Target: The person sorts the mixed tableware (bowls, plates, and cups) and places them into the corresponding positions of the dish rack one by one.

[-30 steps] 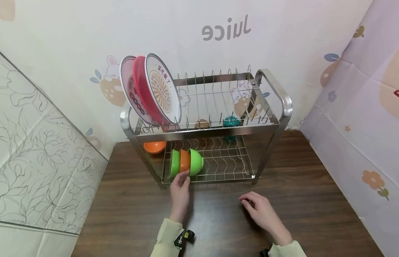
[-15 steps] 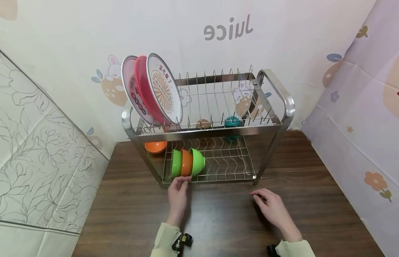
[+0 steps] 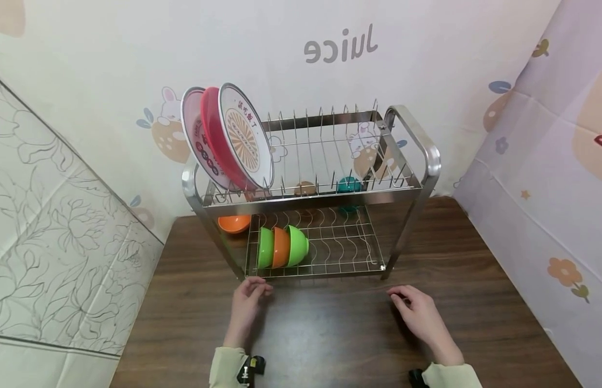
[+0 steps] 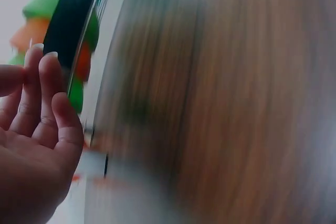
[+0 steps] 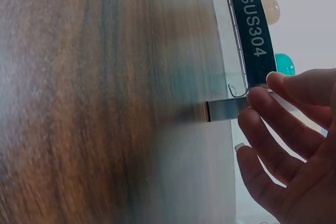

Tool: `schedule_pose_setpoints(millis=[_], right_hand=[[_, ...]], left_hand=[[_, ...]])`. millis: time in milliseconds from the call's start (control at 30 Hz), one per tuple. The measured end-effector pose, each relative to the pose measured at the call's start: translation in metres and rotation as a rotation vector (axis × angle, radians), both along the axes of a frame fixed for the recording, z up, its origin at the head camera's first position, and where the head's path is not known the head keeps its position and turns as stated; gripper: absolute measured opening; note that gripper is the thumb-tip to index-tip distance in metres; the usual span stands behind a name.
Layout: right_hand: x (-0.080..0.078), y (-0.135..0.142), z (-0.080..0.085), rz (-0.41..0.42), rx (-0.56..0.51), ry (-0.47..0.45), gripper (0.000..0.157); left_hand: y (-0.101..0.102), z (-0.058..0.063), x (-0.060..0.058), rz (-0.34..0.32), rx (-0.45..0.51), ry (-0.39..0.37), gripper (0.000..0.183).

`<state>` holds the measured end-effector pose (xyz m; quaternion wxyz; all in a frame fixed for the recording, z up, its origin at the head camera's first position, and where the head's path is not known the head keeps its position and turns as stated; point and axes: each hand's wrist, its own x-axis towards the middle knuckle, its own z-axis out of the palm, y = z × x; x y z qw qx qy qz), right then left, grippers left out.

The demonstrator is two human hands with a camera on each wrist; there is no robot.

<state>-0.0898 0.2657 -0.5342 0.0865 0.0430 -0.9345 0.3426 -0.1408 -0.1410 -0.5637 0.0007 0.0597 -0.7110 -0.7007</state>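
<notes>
On the lower shelf of a metal dish rack (image 3: pixel 301 203), at its left side, a green bowl (image 3: pixel 265 248), an orange bowl (image 3: pixel 281 247) and a lighter green bowl (image 3: pixel 298 246) stand on edge side by side. My left hand (image 3: pixel 247 304) is just in front of the rack's front left foot, fingers loosely bent and holding nothing. To the right, my right hand (image 3: pixel 419 317) hovers over the table near the front right leg, its fingers relaxed around nothing. The right wrist view shows that hand's loosely spread fingers (image 5: pixel 270 129) before the rack's leg.
Two patterned plates and a red one (image 3: pixel 214 134) stand upright at the left of the upper shelf. Behind the rack are another orange bowl (image 3: pixel 234 223), a brown bowl (image 3: pixel 305 188) and a teal one (image 3: pixel 349 185). Printed cloth hangs behind the wooden table (image 3: pixel 325 334).
My left hand has drawn away from the bowls, down and to the left. The right hand has shifted to the right. The three bowls keep their places on the lower shelf.
</notes>
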Motion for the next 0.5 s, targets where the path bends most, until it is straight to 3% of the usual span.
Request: schedule_pose_setpoints(millis=[267,500], right_hand=[[0.000,-0.001,-0.005,-0.002,0.001,-0.009,0.013],[-0.001,-0.001,-0.006,-0.002,0.000,-0.017,0.013]], left_hand=[[-0.045,-0.001,-0.005,0.101,-0.088,0.021,0.012],[-0.067,0.008,-0.012,0.148,-0.176,0.039,0.011]])
